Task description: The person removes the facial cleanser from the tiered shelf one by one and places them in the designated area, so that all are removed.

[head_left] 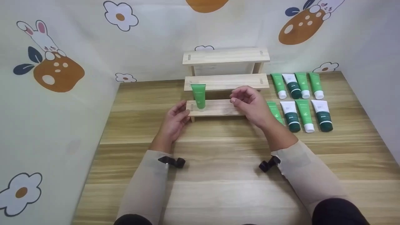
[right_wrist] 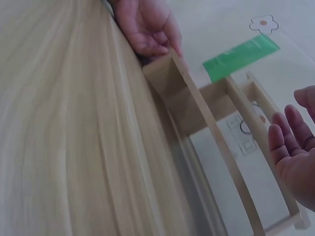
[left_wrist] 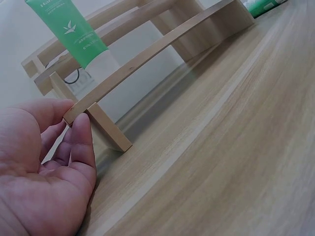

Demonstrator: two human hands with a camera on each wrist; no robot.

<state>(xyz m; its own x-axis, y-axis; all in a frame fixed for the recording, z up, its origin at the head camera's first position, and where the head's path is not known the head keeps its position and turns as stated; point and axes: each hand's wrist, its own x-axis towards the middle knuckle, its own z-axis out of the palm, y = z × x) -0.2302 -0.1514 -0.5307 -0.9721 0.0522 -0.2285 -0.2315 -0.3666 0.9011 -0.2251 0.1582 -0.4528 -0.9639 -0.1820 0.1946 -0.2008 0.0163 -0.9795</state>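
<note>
A wooden three-step display stand (head_left: 225, 82) stands at the back of the table. My left hand (head_left: 175, 120) pinches the left end of its lowest step, thumb and fingertips on either side of the board's corner (left_wrist: 74, 114). On that step, near the left end, a green squeeze tube (head_left: 199, 96) stands upright on its white cap (left_wrist: 102, 66). My right hand (head_left: 253, 105) hovers over the right part of the lowest step, fingers loosely bent and holding nothing. In the right wrist view the right hand (right_wrist: 298, 157) shows beside the stand, apart from the tube.
Right of the stand, two rows of tubes lie on the wood-grain table (head_left: 218, 175): plain green ones (head_left: 303, 115) and white-and-dark-green ones (head_left: 322, 115). One green tube (head_left: 274, 112) is partly hidden behind the right hand. A printed cloth wall (head_left: 156, 40) rises behind.
</note>
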